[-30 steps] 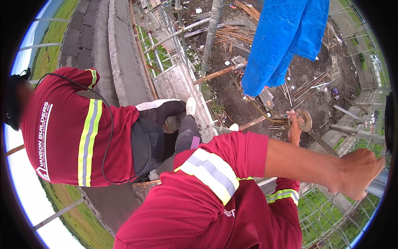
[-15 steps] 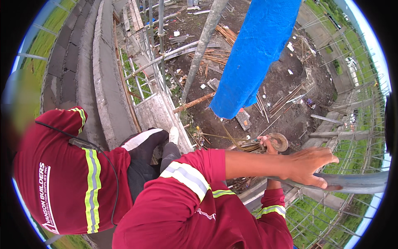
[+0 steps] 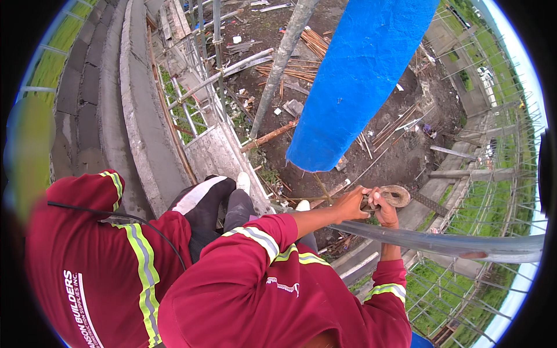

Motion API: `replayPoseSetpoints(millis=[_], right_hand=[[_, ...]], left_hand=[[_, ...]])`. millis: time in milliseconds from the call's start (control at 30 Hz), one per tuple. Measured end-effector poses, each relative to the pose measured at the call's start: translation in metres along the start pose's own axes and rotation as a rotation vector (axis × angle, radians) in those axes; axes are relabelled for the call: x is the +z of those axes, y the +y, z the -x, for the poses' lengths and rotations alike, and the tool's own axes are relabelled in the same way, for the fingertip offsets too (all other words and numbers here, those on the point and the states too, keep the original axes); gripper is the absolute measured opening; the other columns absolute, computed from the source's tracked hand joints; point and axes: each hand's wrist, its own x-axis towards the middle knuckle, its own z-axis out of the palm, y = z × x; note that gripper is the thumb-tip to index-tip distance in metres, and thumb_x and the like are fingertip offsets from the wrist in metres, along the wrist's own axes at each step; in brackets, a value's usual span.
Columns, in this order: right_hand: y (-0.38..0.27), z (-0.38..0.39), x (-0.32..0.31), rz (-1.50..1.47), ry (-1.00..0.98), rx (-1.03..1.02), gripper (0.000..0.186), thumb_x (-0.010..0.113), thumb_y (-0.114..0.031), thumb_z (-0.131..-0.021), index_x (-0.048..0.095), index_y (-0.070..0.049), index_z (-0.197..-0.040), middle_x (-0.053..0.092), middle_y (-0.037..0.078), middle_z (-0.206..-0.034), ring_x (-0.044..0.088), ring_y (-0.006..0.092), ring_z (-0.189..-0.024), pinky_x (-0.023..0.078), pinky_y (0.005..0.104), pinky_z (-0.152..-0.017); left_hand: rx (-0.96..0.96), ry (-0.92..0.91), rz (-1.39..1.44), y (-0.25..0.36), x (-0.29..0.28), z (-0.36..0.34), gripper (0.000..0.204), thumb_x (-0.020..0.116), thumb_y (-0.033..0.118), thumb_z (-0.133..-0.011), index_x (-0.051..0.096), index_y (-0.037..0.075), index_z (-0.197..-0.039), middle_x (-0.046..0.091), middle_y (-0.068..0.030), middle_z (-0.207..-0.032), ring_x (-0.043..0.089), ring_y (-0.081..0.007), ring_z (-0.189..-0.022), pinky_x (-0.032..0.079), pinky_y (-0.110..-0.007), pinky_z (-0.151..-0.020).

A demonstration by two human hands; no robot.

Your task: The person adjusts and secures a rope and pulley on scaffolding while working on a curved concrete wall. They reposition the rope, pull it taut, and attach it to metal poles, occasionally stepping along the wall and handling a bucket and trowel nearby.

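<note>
My left hand (image 3: 351, 203) and my right hand (image 3: 384, 210) are close together at centre right, both closed on a worn, tan-grey ring-shaped piece (image 3: 398, 195), whose loop sticks out to the right. My fingers hide much of it. A long grey metal pipe (image 3: 452, 242) runs just below my hands toward the right rim, under my forearms. Beyond my hands hangs a large blue tarp (image 3: 360, 75), its lower end above and left of them.
A co-worker in maroon (image 3: 93, 261) is close at my left, with a black cable across their back. Concrete ledges (image 3: 145, 133) curve along the left. Scaffold poles (image 3: 278, 64) and boards (image 3: 213, 155) stand above littered ground (image 3: 423, 93) far below. Rebar and beams (image 3: 471, 174) line the right.
My left hand has left the pipe at the right and moved leftward onto the ring-shaped piece beside my right hand. The view has shifted, with the co-worker now lower in it.
</note>
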Motion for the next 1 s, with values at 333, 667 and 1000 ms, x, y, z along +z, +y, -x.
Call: replayPoseSetpoints(millis=[333,667,1000], right_hand=[[-0.024,-0.007,0.011,0.16,-0.134,0.072,0.062,0.083,-0.027,-0.086,0.057,-0.003,-0.138,0.051,0.012,-0.151,0.044,0.0274,-0.143,0.035,0.0447,-0.117],[0.093,0.105,-0.041,0.203,0.532,0.419,0.05,0.058,-0.037,-0.104,0.058,-0.002,-0.14,0.071,0.012,-0.118,0.068,0.0211,-0.109,0.052,0.0403,-0.093],[0.061,-0.007,0.16,0.361,0.174,0.044,0.058,0.081,-0.032,-0.088,0.064,0.002,-0.131,0.062,0.015,-0.138,0.059,0.0263,-0.127,0.046,0.0411,-0.107]], left_hand=[[-0.047,-0.103,-0.065,0.006,-0.038,0.007,0.082,0.078,0.031,-0.074,0.049,-0.009,-0.141,0.055,-0.0295,-0.139,0.058,-0.0429,-0.124,0.05,-0.048,-0.104],[-0.172,-0.021,-0.127,-0.031,-0.115,0.06,0.081,0.078,0.035,-0.075,0.053,-0.01,-0.138,0.055,-0.0275,-0.14,0.058,-0.0419,-0.126,0.047,-0.046,-0.106],[-0.028,-0.164,-0.189,-0.044,-0.156,0.091,0.075,0.075,0.033,-0.074,0.055,-0.005,-0.135,0.052,-0.0245,-0.147,0.062,-0.0424,-0.12,0.05,-0.049,-0.101]])
